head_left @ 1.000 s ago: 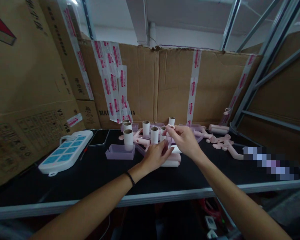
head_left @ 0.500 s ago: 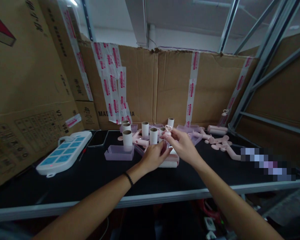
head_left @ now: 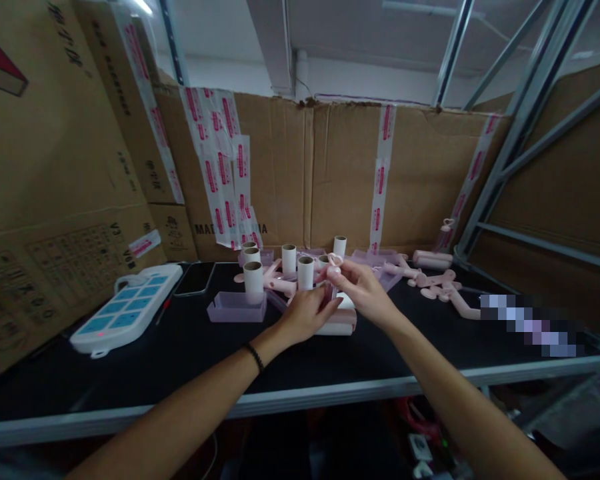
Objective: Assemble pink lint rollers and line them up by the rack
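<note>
My right hand [head_left: 363,291] is closed in a pinch on a pink handle with a heart-shaped loop [head_left: 335,261], held upright above the table. My left hand [head_left: 304,313] is closed around a clear purple cover [head_left: 330,293] just below that handle. Under both hands lies a white roller [head_left: 337,323]. Behind them stand several white paper rolls [head_left: 299,266]; one roll [head_left: 253,280] stands in a clear purple tray [head_left: 235,308].
Loose pink handles [head_left: 447,291] lie at the right on the black table [head_left: 190,353]. A white power strip with blue sockets [head_left: 125,308] and a phone [head_left: 195,279] lie at the left. Taped cardboard boxes [head_left: 330,173] wall in the back and left; metal shelf struts [head_left: 505,153] rise at the right.
My right hand has lowered slightly with the pink handle, and the view has shifted a little. My left hand stays where it was.
</note>
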Demonstrator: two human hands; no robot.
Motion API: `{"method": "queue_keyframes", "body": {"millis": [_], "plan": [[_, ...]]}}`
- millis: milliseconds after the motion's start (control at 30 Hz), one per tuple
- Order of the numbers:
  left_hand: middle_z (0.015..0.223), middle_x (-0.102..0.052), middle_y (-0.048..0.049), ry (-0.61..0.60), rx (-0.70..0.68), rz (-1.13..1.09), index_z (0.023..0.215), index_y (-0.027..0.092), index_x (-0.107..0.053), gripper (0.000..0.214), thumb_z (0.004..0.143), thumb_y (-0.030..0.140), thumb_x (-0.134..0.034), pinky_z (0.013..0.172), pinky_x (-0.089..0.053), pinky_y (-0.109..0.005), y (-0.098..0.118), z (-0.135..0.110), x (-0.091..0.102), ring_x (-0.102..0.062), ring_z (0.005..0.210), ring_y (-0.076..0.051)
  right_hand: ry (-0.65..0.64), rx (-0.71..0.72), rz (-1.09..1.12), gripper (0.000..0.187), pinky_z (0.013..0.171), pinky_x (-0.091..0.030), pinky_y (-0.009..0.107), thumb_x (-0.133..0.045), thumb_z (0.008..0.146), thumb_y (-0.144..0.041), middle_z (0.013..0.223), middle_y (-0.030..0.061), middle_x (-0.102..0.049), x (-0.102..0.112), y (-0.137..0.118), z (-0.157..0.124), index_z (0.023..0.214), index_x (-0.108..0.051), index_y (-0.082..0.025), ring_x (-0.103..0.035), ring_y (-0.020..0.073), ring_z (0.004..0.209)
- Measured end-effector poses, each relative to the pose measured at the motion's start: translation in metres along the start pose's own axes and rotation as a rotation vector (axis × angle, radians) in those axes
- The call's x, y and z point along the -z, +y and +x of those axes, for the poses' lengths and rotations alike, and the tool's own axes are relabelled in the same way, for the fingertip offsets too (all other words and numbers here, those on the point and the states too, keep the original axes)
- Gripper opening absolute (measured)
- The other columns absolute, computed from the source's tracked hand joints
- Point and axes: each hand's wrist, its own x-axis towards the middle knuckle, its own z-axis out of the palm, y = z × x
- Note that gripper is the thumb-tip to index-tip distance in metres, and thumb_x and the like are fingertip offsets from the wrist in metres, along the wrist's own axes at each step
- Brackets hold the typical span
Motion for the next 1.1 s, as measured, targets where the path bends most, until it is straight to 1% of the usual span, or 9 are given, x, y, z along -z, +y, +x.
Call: {"method": "queue_keyframes", "body": {"millis": [133, 200, 300, 400, 533, 700, 833, 967, 1100], "plan": [[0.085, -0.067, -0.0058, -0.002, -0.028, 0.018, 0.092, 0.019, -0.058, 0.028, 0.100, 0.044, -0.050, 0.073, -0.045, -0.032, 0.000, 0.000, 0.001, -0.064, 0.082, -0.023, -0.165, -0.029, 0.055, 0.039, 0.090, -0.053, 0.034, -0.061, 0.094, -0.055, 0.109, 0.0073, -0.074, 0.013, -0.004, 0.006, 0.101, -0.075, -0.020, -0.068, 0.0221, 0.102], [0.081, -0.066, -0.0044, 0.006, -0.022, 0.026, 0.093, 0.019, -0.058, 0.027, 0.100, 0.044, -0.049, 0.073, -0.044, -0.032, -0.001, 0.000, 0.000, -0.063, 0.080, -0.023, -0.199, -0.043, 0.055, 0.041, 0.093, -0.053, 0.036, -0.059, 0.094, -0.057, 0.111, 0.0080, -0.074, 0.016, -0.002, 0.008, 0.103, -0.075, -0.020, -0.068, 0.0235, 0.106], [0.079, -0.065, -0.0039, 0.024, 0.006, 0.018, 0.090, 0.020, -0.057, 0.030, 0.101, 0.046, -0.048, 0.071, -0.044, -0.032, -0.002, 0.000, 0.000, -0.062, 0.078, -0.022, -0.155, -0.040, 0.058, 0.042, 0.102, -0.049, 0.039, -0.057, 0.095, -0.057, 0.112, 0.0082, -0.075, 0.014, 0.005, 0.010, 0.109, -0.074, -0.021, -0.068, 0.0239, 0.111], [0.080, -0.065, -0.0043, 0.029, 0.032, 0.014, 0.086, 0.019, -0.055, 0.032, 0.101, 0.047, -0.047, 0.067, -0.042, -0.031, -0.002, 0.000, -0.001, -0.061, 0.075, -0.021, -0.003, -0.012, 0.037, 0.041, 0.104, -0.048, 0.039, -0.058, 0.095, -0.057, 0.110, 0.0074, -0.076, 0.006, 0.010, 0.009, 0.115, -0.071, -0.023, -0.069, 0.0229, 0.110], [0.080, -0.065, -0.0043, 0.030, 0.032, 0.014, 0.086, 0.020, -0.054, 0.031, 0.100, 0.047, -0.048, 0.068, -0.042, -0.030, 0.000, 0.000, 0.000, -0.062, 0.076, -0.021, 0.168, 0.050, -0.098, 0.042, 0.099, -0.050, 0.036, -0.055, 0.096, -0.059, 0.105, 0.0071, -0.077, 0.000, 0.007, 0.011, 0.100, -0.073, -0.022, -0.070, 0.0219, 0.103], [0.080, -0.065, -0.0047, 0.026, 0.025, 0.002, 0.086, 0.020, -0.054, 0.031, 0.100, 0.046, -0.048, 0.069, -0.042, -0.031, 0.001, -0.001, 0.001, -0.062, 0.077, -0.021, 0.105, 0.082, -0.117, 0.044, 0.098, -0.050, 0.034, -0.049, 0.100, -0.056, 0.101, 0.0065, -0.077, 0.000, -0.003, 0.014, 0.096, -0.076, -0.021, -0.070, 0.0214, 0.102], [0.081, -0.066, -0.0047, 0.017, 0.043, -0.034, 0.086, 0.019, -0.055, 0.032, 0.100, 0.047, -0.048, 0.068, -0.041, -0.031, 0.001, -0.002, 0.002, -0.062, 0.076, -0.021, 0.065, 0.072, -0.080, 0.041, 0.103, -0.049, 0.036, -0.049, 0.101, -0.055, 0.111, 0.0071, -0.076, 0.004, -0.002, 0.013, 0.106, -0.074, -0.022, -0.069, 0.0213, 0.111], [0.078, -0.065, -0.0042, 0.018, 0.097, -0.066, 0.083, 0.019, -0.055, 0.036, 0.100, 0.049, -0.046, 0.069, -0.042, -0.031, 0.003, -0.002, 0.006, -0.062, 0.076, -0.021, 0.110, 0.025, -0.211, 0.044, 0.107, -0.048, 0.042, -0.048, 0.100, -0.055, 0.133, 0.0097, -0.067, 0.036, 0.025, 0.007, 0.131, -0.061, -0.025, -0.063, 0.0229, 0.124], [0.073, -0.062, -0.0027, 0.040, 0.118, -0.129, 0.080, 0.020, -0.053, 0.037, 0.100, 0.050, -0.045, 0.068, -0.043, -0.031, 0.004, 0.000, 0.014, -0.059, 0.072, -0.019, 0.086, -0.015, -0.707, 0.057, 0.116, -0.036, 0.056, -0.076, 0.082, -0.051, 0.139, 0.0164, -0.063, 0.088, 0.074, -0.005, 0.128, -0.066, -0.020, -0.055, 0.0344, 0.134]]}}
